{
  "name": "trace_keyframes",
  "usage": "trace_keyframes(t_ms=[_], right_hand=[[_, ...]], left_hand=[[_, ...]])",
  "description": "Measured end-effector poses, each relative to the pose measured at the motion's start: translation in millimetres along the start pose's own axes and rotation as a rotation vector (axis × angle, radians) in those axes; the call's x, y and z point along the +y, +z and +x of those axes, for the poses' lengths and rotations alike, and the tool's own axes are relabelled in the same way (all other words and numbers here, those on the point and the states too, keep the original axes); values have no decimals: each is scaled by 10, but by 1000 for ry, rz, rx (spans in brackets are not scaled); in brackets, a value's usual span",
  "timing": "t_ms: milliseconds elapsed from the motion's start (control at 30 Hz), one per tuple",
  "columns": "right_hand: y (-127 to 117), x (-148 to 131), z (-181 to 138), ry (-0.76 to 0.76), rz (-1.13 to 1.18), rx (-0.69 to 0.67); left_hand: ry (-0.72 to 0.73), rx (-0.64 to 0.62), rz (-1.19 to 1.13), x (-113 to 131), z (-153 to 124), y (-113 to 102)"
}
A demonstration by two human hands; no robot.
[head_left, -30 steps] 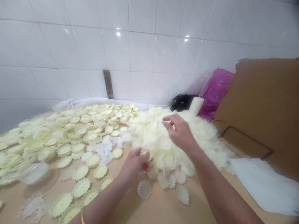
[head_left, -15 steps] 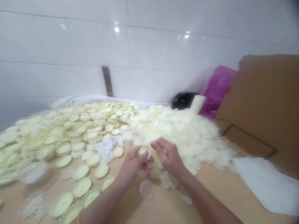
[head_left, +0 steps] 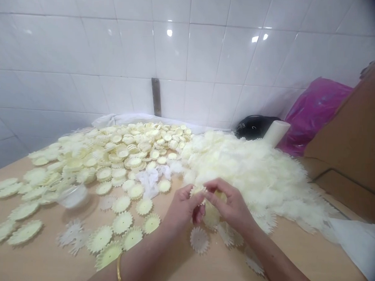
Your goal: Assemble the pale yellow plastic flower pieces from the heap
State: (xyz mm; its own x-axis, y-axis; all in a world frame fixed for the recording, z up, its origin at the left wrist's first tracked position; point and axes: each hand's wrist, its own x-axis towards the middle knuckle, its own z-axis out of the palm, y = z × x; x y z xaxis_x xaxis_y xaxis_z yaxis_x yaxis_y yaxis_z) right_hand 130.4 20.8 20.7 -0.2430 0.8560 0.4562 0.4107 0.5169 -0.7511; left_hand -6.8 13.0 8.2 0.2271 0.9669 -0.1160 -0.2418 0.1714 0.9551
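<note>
My left hand (head_left: 182, 208) and my right hand (head_left: 231, 205) meet over the table, just in front of a big heap of pale cream toothed discs (head_left: 251, 168). Together they pinch a small stack of these discs (head_left: 199, 190) between the fingertips; the right hand also keeps a disc (head_left: 211, 214) under its palm. A single translucent disc (head_left: 199, 240) lies flat on the wooden table (head_left: 219, 270) right below the hands. A gold bangle (head_left: 119, 270) is on my left wrist.
Several yellowish discs are spread flat to the left (head_left: 118, 154). A clear round lid or cup (head_left: 73, 196) lies among them. At the back stand a black object (head_left: 253, 127), a white cylinder (head_left: 276, 133) and a pink bag (head_left: 313, 113). Cardboard (head_left: 358, 135) rises at right; white cloth (head_left: 360, 243) lies near it.
My right hand came back from the top of the heap with a disc and joined the left hand. The view shifted slightly left and the hands now pinch the stack together.
</note>
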Motion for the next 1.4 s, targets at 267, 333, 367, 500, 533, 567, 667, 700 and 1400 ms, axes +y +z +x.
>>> trace_keyframes(t_ms=[267,333,367,500,533,567,667,700,1400], right_hand=[[-29,-16,-3,47,113,-64],[-28,-34,-6,47,123,-88],[-28,-46,-7,40,123,-106],[-29,-96,-18,-23,90,-149],[-28,-104,-22,-39,82,-144],[-25,-109,-26,-53,76,-137],[-9,-103,-40,-65,55,-92],[-2,-94,-43,-56,43,-69],[15,129,-62,-470,-527,127]], left_hand=[[-39,124,17,38,-57,104],[-23,101,27,38,-61,104],[-20,85,34,38,-60,99],[-38,66,40,8,-33,56],[-41,62,39,-9,-25,41],[-43,52,42,-28,-17,27],[-50,38,49,-74,-7,-2],[-48,28,45,-79,-7,-4],[-62,13,-158,61,-20,17]])
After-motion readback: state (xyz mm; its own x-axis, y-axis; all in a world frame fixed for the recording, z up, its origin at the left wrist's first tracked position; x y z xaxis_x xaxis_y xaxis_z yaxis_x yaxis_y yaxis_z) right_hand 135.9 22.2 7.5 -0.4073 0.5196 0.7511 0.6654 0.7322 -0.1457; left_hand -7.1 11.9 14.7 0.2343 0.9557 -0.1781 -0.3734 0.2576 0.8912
